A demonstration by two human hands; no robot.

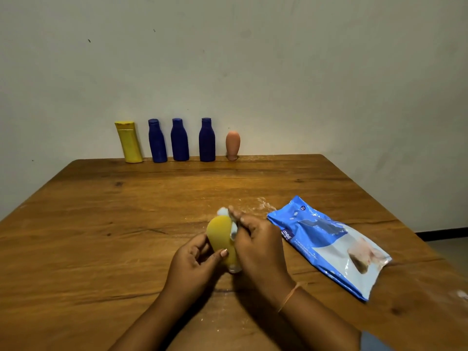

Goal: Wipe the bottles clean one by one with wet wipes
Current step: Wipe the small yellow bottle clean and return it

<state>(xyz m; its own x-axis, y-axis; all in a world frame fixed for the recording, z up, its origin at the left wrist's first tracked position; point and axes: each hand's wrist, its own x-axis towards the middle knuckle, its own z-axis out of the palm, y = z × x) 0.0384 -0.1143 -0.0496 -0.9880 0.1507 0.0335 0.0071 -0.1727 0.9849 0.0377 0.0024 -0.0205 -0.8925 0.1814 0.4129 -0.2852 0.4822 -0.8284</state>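
Left hand (195, 259): curled round 1 mustard bottle (220, 231), over table (101, 224) centre.
Right hand (258, 244): pinching 1 wet wipe (224, 211) against it.
Far edge: 1 yellow bottle (129, 143), 3 blue bottles (179, 140), 1 orange bottle (233, 144).
Wipe pack (326, 239): 1, right.

I'm reading the tabletop (101, 224) as wood: warm brown, grain and dark knots showing, a low sheen, with whitish powdery smears near its middle and toward its right edge. The mustard bottle (219, 231) looks like matt plastic, almost velvety, and its cap (235, 268) is clear and glossy. The wipe (222, 211) against it is soft, white, cloth-like and bunched up. Toward the right edge, the pack (326, 239) is glossy plastic film, crinkled and catching light. Along the far edge, the yellow bottle (129, 143) is smooth plastic with a faint shine. The left blue bottle (157, 143), middle blue bottle (179, 140) and right blue bottle (207, 140) are matt and slightly grainy. The orange bottle (233, 144) is matt and smooth. The wall (253, 59) is flat painted plaster, scuffed.
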